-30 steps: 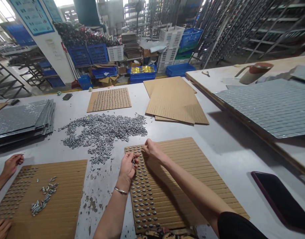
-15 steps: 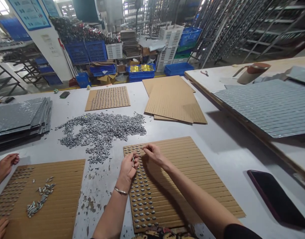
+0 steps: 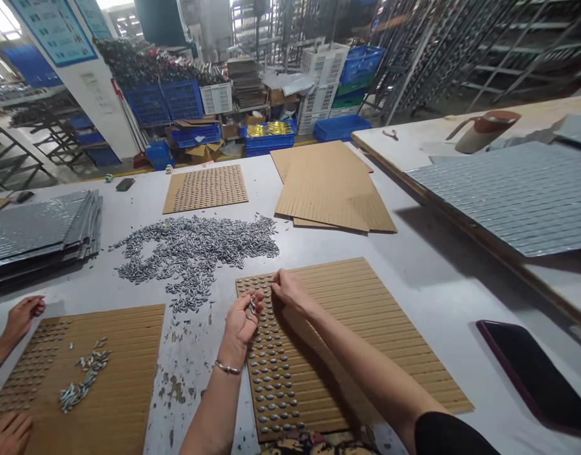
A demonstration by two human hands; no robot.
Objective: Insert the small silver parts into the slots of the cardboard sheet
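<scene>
A ribbed cardboard board (image 3: 347, 328) lies before me, with rows of small grey spindle-shaped metal pieces (image 3: 271, 382) set along its left side. Over its upper left part, my left hand (image 3: 243, 316) is turned palm up with fingers curled, cupping several of the same pieces (image 3: 251, 306). My right hand (image 3: 290, 291) has its fingertips pinched together and pressed down at the board's far edge, beside the end of the rows. Whatever lies between those fingertips is hidden. A large loose heap of the metal pieces (image 3: 200, 243) spreads on the white table beyond the board.
At left, another person's hands (image 3: 22, 316) are by a second cardboard board (image 3: 133, 354) with rows and loose pieces. Plain cardboard sheets (image 3: 325, 189), a filled board (image 3: 209, 188) and silver wrapped stacks (image 3: 38, 221) surround the heap. A phone (image 3: 532, 373) lies right; a side table (image 3: 380, 148) carries a mug (image 3: 487, 131).
My left hand has opened slightly and turned further palm up, showing the pieces in it. My right fingertips have lowered slightly at the board's far edge. The other person's hands have shifted slightly.
</scene>
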